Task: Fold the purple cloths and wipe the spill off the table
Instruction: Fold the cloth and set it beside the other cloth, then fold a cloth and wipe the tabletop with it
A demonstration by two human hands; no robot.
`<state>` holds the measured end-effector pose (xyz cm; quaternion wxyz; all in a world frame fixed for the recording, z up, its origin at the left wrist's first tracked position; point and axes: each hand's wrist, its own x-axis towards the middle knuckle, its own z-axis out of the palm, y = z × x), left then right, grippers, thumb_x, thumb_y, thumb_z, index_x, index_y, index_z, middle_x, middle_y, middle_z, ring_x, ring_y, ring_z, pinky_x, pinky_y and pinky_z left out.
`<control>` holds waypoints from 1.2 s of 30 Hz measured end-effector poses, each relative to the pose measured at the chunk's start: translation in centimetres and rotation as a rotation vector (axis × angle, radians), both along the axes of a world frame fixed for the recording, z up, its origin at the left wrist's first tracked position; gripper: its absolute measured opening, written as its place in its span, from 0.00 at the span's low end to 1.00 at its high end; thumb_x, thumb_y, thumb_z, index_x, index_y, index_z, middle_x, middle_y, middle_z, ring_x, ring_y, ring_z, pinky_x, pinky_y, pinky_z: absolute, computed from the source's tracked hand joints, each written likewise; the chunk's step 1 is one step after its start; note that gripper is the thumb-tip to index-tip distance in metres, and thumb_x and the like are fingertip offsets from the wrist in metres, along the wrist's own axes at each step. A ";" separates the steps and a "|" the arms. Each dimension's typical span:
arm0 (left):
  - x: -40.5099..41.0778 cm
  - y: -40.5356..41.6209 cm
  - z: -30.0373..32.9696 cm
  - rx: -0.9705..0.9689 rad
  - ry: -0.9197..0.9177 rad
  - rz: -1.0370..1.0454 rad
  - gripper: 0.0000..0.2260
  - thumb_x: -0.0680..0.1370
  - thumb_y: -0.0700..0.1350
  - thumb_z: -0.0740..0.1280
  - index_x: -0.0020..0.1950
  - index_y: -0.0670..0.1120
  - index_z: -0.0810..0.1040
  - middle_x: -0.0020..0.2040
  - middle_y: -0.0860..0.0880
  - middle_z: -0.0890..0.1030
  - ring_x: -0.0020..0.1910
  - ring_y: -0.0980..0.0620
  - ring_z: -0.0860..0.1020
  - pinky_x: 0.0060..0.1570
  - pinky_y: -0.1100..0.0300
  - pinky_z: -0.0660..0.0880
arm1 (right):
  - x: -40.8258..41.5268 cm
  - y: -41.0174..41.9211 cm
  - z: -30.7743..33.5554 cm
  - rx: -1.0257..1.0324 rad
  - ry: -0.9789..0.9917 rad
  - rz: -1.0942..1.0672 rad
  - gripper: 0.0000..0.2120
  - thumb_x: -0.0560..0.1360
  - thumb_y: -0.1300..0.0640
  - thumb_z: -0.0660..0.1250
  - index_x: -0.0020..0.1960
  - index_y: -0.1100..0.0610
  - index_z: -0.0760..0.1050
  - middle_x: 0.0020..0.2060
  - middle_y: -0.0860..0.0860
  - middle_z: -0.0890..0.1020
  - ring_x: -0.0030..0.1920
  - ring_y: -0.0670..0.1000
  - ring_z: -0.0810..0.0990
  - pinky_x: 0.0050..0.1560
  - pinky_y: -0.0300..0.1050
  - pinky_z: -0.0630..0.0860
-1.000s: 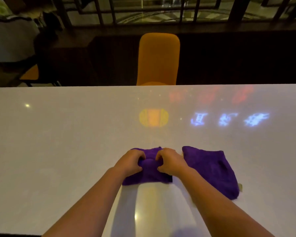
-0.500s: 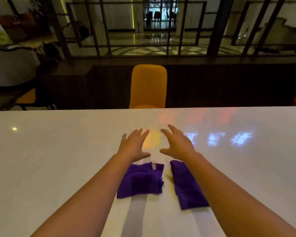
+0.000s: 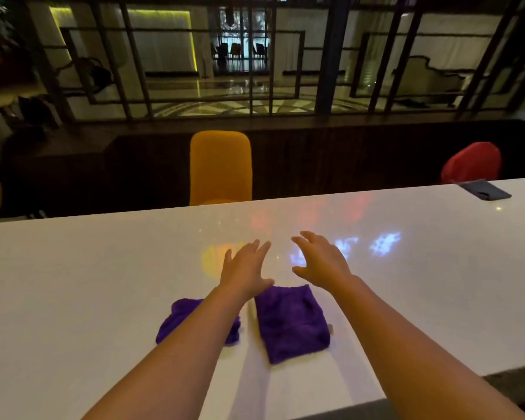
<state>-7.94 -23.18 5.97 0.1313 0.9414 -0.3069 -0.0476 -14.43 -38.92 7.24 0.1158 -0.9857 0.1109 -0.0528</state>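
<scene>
Purple cloths, 2, left (image 3: 179,316) and right (image 3: 291,322), lie folded behind both spread, empty hands, left hand (image 3: 244,272) and right hand (image 3: 322,262), nearer the body.

white table (image 3: 88,283) bearing two folded purple cloths (image 3: 291,322) and dark phone (image 3: 485,190)

My left hand (image 3: 246,269) and right hand (image 3: 322,262) reach forward at mid-frame, palms down, fingers spread, holding nothing, forearms bare.
</scene>
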 end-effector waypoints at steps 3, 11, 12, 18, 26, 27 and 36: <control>-0.6 -1.2 -3.2 0.082 0.118 -0.052 0.36 0.73 0.53 0.67 0.75 0.53 0.51 0.77 0.49 0.55 0.75 0.49 0.54 0.73 0.44 0.47 | -0.4 -1.5 -3.6 0.015 0.103 0.004 0.33 0.72 0.50 0.69 0.72 0.52 0.58 0.74 0.53 0.61 0.71 0.56 0.63 0.66 0.52 0.66; -0.8 -2.7 -11.8 0.187 0.248 -0.061 0.38 0.71 0.54 0.69 0.75 0.51 0.53 0.76 0.49 0.59 0.75 0.50 0.57 0.73 0.43 0.51 | 0.1 -2.3 -12.6 0.074 0.319 0.137 0.34 0.71 0.50 0.68 0.73 0.54 0.58 0.74 0.53 0.61 0.71 0.56 0.62 0.66 0.51 0.66; -0.7 -2.7 -12.2 0.187 0.245 -0.061 0.38 0.71 0.54 0.69 0.75 0.50 0.53 0.76 0.48 0.59 0.75 0.50 0.57 0.73 0.44 0.53 | 0.1 -2.2 -13.0 0.081 0.339 0.152 0.34 0.71 0.51 0.68 0.73 0.55 0.58 0.73 0.53 0.62 0.71 0.56 0.62 0.67 0.51 0.66; -1.0 -2.8 -14.0 0.114 0.245 -0.015 0.32 0.69 0.50 0.72 0.70 0.45 0.64 0.70 0.46 0.68 0.68 0.46 0.66 0.67 0.53 0.66 | -0.2 -2.0 -15.2 0.139 0.408 0.155 0.28 0.72 0.51 0.67 0.69 0.57 0.65 0.66 0.54 0.72 0.65 0.56 0.69 0.63 0.51 0.70; -2.8 -2.6 -13.4 0.131 0.140 0.012 0.08 0.74 0.38 0.62 0.52 0.43 0.76 0.55 0.45 0.77 0.53 0.46 0.75 0.46 0.54 0.73 | -1.6 -0.9 -14.9 0.220 0.319 0.053 0.11 0.72 0.55 0.66 0.54 0.56 0.74 0.52 0.53 0.81 0.51 0.55 0.78 0.51 0.46 0.75; -2.9 -2.4 -13.3 0.116 0.154 0.024 0.08 0.74 0.38 0.62 0.51 0.43 0.77 0.53 0.46 0.79 0.52 0.46 0.76 0.46 0.54 0.74 | -1.7 -0.9 -14.6 0.241 0.326 0.047 0.12 0.72 0.55 0.66 0.55 0.55 0.75 0.52 0.54 0.81 0.51 0.55 0.78 0.52 0.47 0.75; 1.5 -0.4 -4.6 -0.125 0.286 0.160 0.12 0.68 0.41 0.69 0.51 0.44 0.81 0.52 0.44 0.81 0.51 0.46 0.78 0.48 0.56 0.75 | 1.6 -0.7 -6.1 0.335 0.231 0.049 0.14 0.69 0.53 0.70 0.55 0.52 0.77 0.53 0.52 0.81 0.50 0.54 0.78 0.51 0.48 0.77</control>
